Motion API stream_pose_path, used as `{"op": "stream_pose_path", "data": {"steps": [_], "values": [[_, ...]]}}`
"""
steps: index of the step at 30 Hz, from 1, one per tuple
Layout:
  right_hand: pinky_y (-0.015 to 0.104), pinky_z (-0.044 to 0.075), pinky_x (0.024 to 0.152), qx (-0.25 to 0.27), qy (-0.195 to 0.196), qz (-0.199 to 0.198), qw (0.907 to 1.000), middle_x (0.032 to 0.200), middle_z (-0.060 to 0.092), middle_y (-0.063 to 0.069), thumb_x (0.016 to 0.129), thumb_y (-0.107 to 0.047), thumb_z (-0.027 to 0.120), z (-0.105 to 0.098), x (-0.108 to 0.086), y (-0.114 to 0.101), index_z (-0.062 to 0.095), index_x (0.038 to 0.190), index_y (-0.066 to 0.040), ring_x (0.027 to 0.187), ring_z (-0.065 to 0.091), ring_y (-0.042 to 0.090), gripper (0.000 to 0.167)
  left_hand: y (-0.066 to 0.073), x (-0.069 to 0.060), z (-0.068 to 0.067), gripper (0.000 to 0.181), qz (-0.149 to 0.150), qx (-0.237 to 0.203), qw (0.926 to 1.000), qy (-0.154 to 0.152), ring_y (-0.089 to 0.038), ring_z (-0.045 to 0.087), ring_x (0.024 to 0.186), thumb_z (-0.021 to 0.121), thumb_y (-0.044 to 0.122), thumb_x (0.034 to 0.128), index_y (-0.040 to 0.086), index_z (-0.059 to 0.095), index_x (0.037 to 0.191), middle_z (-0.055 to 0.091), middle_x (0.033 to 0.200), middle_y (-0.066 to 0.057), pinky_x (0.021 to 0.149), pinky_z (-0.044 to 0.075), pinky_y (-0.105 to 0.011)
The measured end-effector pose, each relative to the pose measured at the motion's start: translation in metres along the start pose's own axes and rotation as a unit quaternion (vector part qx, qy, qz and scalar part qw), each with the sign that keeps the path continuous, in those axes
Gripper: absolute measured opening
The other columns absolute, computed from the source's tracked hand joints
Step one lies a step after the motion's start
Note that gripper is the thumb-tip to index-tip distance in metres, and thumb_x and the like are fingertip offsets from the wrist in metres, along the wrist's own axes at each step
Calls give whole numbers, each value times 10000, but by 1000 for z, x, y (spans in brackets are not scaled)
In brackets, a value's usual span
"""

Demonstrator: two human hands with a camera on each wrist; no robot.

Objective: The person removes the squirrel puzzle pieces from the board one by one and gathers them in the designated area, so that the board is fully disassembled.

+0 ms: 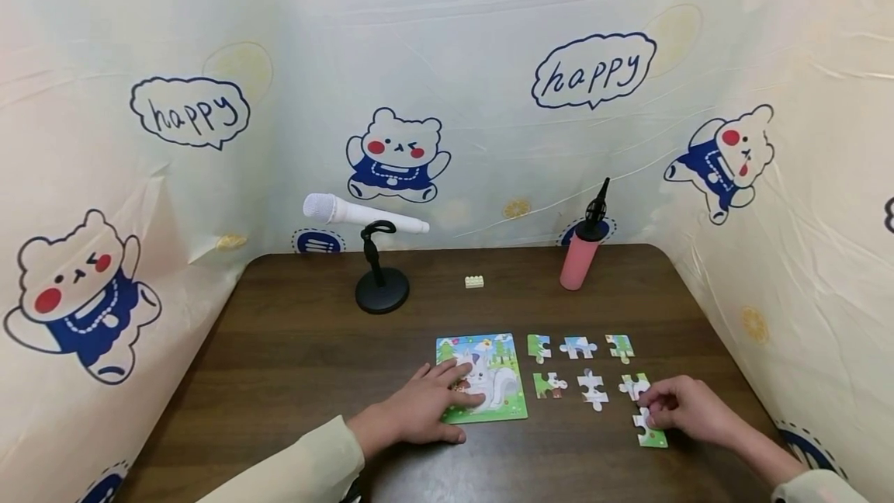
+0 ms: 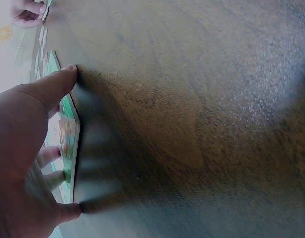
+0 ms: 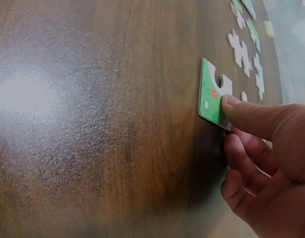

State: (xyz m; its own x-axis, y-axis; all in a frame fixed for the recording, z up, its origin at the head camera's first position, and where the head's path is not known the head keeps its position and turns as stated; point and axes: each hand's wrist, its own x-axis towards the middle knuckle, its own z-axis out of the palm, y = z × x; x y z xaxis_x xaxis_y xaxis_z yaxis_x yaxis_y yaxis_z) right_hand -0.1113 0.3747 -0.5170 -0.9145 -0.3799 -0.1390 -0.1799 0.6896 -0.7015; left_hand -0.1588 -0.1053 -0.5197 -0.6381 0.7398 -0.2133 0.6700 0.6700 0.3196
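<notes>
My left hand (image 1: 429, 404) lies with spread fingers on a square squirrel picture puzzle board (image 1: 513, 402). In the left wrist view its thumb and little finger touch the table beside the board's edge (image 2: 76, 148). At the right, my right hand (image 1: 691, 408) pinches a green and white jigsaw piece (image 3: 209, 101) with a red flower, thumb on top and fingertips below. The piece looks tilted slightly off the table. Just beyond that hand lies another jigsaw piece (image 1: 632, 386). Several more pieces, such as a white one (image 1: 592, 390), lie apart between board and hand.
Toward the back stand a white microphone (image 1: 370, 216) on a black stand (image 1: 381, 292) and a pink hand pump (image 1: 578, 262). A small cream toy brick (image 1: 474, 282) lies between them. Printed cloth (image 1: 475, 60) surrounds the brown table (image 1: 279, 363).
</notes>
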Motion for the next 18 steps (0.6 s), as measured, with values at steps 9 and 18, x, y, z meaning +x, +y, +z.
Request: {"op": "stream_pose_path", "data": {"steps": [9, 18], "values": [[218, 459, 613, -94, 11, 181, 9998, 780, 665, -76, 826, -99, 835, 0, -2, 0, 764, 956, -94, 687, 541, -28, 149, 2, 0, -4, 624, 12, -32, 10000, -38, -341, 238, 1562, 702, 568, 921, 460, 492, 1498, 274, 1695, -12, 1161, 259, -698], [219, 462, 611, 71, -137, -137, 9998, 785, 652, -59, 831, -111, 838, -7, 7, -13, 736, 978, -53, 690, 548, -21, 189, -1, 0, -12, 590, 169, -187, 9994, -225, -363, 223, 1564, 633, 587, 960, 439, 488, 1512, 264, 1700, -43, 1165, 233, -709]]}}
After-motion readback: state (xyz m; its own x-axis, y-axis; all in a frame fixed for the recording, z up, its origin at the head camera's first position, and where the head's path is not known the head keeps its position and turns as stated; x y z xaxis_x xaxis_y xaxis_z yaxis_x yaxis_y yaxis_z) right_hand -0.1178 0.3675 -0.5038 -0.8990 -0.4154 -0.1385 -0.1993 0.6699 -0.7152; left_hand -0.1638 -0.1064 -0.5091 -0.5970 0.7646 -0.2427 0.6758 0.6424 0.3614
